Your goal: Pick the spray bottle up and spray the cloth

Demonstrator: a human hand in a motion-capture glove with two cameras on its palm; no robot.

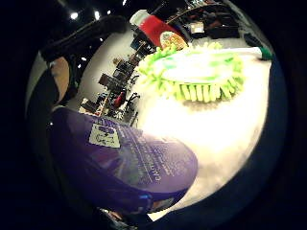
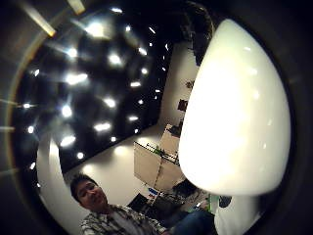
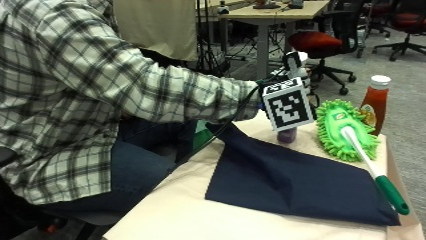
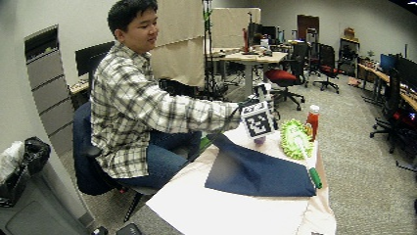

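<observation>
1. From where I stand, the gloved right hand (image 3: 276, 82) is mostly hidden behind the marker it wears, so I cannot tell how its fingers lie or whether they actually close on anything.
2. The spray bottle (image 3: 287, 134) is right at that hand: its purple base shows just under the hand, standing upright on the table, and its top pokes out above the hand.
3. Seen from the palm on the little finger side, the bottle's purple body with its printed label (image 1: 125, 165) fills much of the view, so it sits very close against the palm.
4. Seen from the palm on the thumb side, a smooth white rounded part (image 2: 237, 112) bulks large, close to the palm too; I take it for the bottle's head, though I cannot be sure.
5. The dark blue cloth (image 3: 293, 177) lies spread flat on the table (image 3: 173, 210), and the bottle stands just past the cloth's far edge, near its far corner.
6. A green fluffy duster (image 3: 343, 127) lies beside the bottle, its head resting partly on the cloth's far corner and its white-and-green handle running along the cloth's side edge.
7. A red sauce bottle (image 3: 375, 105) with a white cap stands beyond the cloth, just behind the duster's head.
8. The person sits at the cloth's other side, plaid sleeve (image 3: 173, 92) stretched out over the table toward the bottle.
</observation>
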